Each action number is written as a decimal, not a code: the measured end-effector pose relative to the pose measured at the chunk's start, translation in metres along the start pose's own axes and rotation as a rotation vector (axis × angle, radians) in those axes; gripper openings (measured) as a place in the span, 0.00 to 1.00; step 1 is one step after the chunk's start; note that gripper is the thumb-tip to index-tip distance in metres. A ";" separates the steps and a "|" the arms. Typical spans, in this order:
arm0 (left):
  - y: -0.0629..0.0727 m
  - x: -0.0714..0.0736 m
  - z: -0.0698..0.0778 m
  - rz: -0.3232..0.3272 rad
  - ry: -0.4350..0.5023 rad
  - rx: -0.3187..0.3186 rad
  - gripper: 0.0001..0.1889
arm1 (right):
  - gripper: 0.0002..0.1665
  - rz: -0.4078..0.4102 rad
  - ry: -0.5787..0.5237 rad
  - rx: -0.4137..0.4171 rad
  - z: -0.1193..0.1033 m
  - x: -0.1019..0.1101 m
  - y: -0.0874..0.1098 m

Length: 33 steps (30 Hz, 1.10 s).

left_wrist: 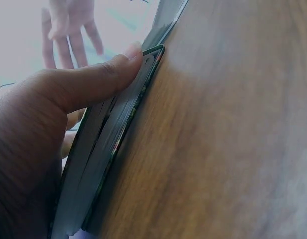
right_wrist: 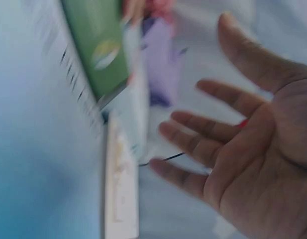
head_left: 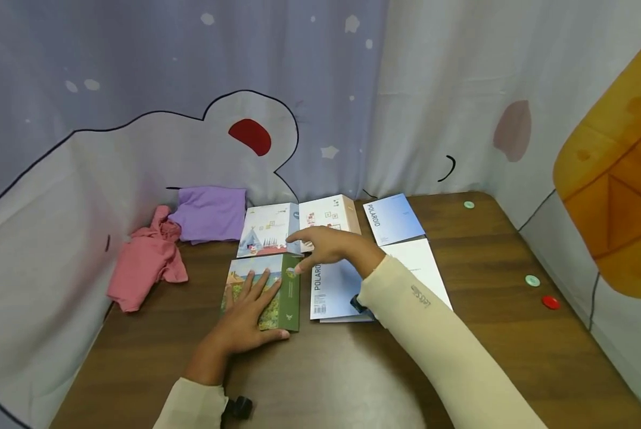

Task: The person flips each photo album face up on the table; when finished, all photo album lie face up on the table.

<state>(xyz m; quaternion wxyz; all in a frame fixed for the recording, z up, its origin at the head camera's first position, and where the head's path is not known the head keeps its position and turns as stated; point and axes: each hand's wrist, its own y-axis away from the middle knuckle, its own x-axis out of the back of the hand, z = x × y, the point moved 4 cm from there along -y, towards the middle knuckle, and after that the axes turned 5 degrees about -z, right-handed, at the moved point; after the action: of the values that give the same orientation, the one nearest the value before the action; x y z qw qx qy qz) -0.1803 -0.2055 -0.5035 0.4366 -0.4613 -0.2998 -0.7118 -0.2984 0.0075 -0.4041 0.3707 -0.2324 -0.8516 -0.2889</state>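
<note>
My left hand (head_left: 251,310) lies with spread fingers on a green book (head_left: 292,298) that has a landscape cover. In the left wrist view the thumb (left_wrist: 101,82) rests along the edge of that book, whose page block (left_wrist: 113,124) shows. Above the other books hovers my right hand (head_left: 326,243), its fingers extended and nothing in its grasp; the right wrist view shows the open palm (right_wrist: 262,169). Behind the green book lies a white illustrated book (head_left: 264,223), and beside it another white one with a beige spine (head_left: 351,215). A blue-white POLAROID book (head_left: 333,292) lies under the right wrist.
A smaller POLAROID book (head_left: 395,217) lies at the back, near a white book (head_left: 419,262) partly covered by the sleeve. Folded purple cloth (head_left: 210,214) and crumpled pink cloth (head_left: 146,259) sit at left. Green buttons (head_left: 532,280) and a red button (head_left: 550,302) lie right. Curtains enclose the table.
</note>
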 end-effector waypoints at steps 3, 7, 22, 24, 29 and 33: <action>0.001 0.000 -0.001 -0.004 -0.004 0.007 0.59 | 0.45 -0.041 -0.018 0.013 0.012 0.001 -0.024; 0.006 -0.002 -0.003 -0.026 -0.013 0.031 0.60 | 0.41 -0.086 -0.033 0.001 0.027 -0.012 -0.050; 0.000 -0.004 -0.002 -0.022 -0.021 0.011 0.60 | 0.38 -0.052 -0.056 -0.011 0.049 -0.026 -0.071; 0.001 -0.003 -0.002 -0.014 -0.027 0.013 0.60 | 0.38 -0.035 -0.060 -0.001 0.049 -0.027 -0.072; 0.000 0.000 0.000 0.009 -0.050 0.006 0.59 | 0.38 -0.008 -0.068 0.000 0.049 -0.028 -0.073; 0.001 -0.001 0.000 0.029 -0.041 -0.005 0.57 | 0.38 -0.001 -0.115 0.011 0.048 -0.028 -0.072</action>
<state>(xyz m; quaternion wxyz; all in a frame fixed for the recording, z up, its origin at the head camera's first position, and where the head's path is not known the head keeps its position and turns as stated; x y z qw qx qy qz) -0.1795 -0.2054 -0.5040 0.4394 -0.4813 -0.3002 -0.6966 -0.3491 -0.0178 -0.4751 0.3222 -0.2460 -0.8733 -0.2704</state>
